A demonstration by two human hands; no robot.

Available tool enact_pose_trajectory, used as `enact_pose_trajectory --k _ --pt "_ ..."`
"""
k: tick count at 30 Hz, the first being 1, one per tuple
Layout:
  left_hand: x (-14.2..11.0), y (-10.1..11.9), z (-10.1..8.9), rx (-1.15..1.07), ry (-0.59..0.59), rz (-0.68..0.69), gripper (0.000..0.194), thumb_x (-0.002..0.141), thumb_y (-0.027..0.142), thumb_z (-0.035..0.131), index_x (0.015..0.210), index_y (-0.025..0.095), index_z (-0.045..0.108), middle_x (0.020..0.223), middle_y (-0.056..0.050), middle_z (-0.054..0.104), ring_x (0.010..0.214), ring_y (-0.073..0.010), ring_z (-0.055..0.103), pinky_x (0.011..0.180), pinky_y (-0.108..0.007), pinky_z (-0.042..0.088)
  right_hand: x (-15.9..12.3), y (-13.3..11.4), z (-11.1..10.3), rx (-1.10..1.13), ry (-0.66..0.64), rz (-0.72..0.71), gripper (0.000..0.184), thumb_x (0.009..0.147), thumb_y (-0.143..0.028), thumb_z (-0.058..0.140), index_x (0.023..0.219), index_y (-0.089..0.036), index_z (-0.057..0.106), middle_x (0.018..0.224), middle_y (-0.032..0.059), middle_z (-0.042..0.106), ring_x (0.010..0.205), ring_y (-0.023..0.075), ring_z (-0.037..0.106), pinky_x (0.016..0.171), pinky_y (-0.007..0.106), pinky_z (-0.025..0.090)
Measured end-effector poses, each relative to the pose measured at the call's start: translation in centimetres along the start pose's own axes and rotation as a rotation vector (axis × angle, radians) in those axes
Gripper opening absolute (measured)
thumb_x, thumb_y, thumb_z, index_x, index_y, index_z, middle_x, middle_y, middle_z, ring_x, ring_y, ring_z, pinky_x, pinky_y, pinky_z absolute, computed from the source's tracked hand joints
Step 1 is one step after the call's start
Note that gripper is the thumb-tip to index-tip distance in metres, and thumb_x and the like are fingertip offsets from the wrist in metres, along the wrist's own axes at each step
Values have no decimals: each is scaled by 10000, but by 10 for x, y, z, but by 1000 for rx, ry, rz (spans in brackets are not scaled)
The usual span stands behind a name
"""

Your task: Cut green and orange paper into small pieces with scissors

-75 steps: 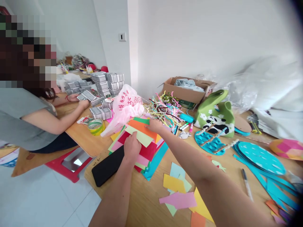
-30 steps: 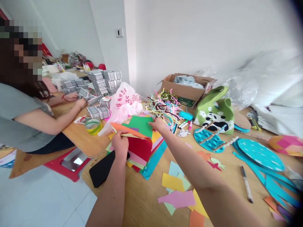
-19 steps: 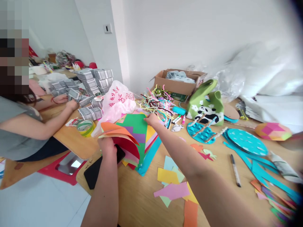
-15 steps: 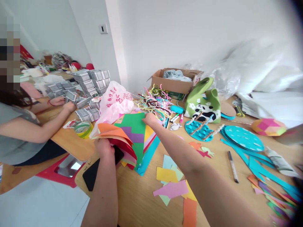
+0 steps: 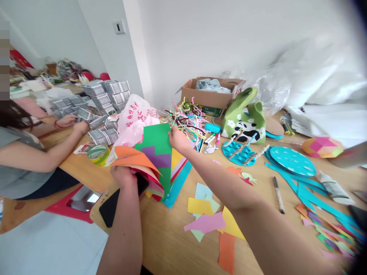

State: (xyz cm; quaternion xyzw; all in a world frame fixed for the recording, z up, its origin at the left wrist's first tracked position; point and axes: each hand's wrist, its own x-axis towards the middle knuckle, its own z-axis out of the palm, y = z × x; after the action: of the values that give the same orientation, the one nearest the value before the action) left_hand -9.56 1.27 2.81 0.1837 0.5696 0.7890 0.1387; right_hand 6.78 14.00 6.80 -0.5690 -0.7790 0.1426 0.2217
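My left hand [image 5: 124,176] is closed round the near edge of several folded-back coloured sheets, with an orange sheet [image 5: 134,157] on top. My right hand [image 5: 179,139] pinches the far right corner of a green sheet of paper [image 5: 156,134] and holds that corner raised. A purple piece of paper [image 5: 157,157] lies against the green. Beneath are yellow, white, red and blue sheets [image 5: 179,183], fanned out on the table. A black phone [image 5: 107,212] sits under my left wrist, partly hidden.
Paper scraps [image 5: 205,223] lie before my right forearm. Behind are pipe cleaners [image 5: 187,118], a pink-white plastic bag [image 5: 136,114], a cardboard box [image 5: 206,95] and a green panda bag [image 5: 245,118]. Blue discs [image 5: 292,160], a pen [image 5: 278,194] and a glue bottle [image 5: 335,189] are rightward. A co-worker's hands [image 5: 74,124] are at left.
My right hand has lifted the green sheet's corner a little, so more of the sheet stands up. My left hand keeps its hold on the folded-back sheets. The view has shifted slightly.
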Motion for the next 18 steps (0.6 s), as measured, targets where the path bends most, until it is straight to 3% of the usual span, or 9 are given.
enact_pose_trajectory --k 3,12,18 --pt "-3 1 2 -83 114 -47 126 535 272 558 574 201 461 551 31 504 552 -141 525 532 -284 438 -5 -7 -6 3 28 -30 249 958 -250 358 1159 -149 465 1026 158 698 970 290 662 807 356 477" --pt "-8 7 1 -111 96 33 146 572 281 563 583 206 439 551 50 457 552 -126 494 535 -265 425 -21 -35 -26 5 131 -150 258 975 -274 313 1156 -153 450 944 150 714 860 297 678 740 339 465" --pt "-11 10 3 -251 116 38 142 565 256 602 629 185 497 649 30 529 614 -118 502 562 -248 437 -25 -39 -31 -25 175 -171 269 976 -283 300 1151 -152 457 892 138 713 801 294 681 707 330 461"
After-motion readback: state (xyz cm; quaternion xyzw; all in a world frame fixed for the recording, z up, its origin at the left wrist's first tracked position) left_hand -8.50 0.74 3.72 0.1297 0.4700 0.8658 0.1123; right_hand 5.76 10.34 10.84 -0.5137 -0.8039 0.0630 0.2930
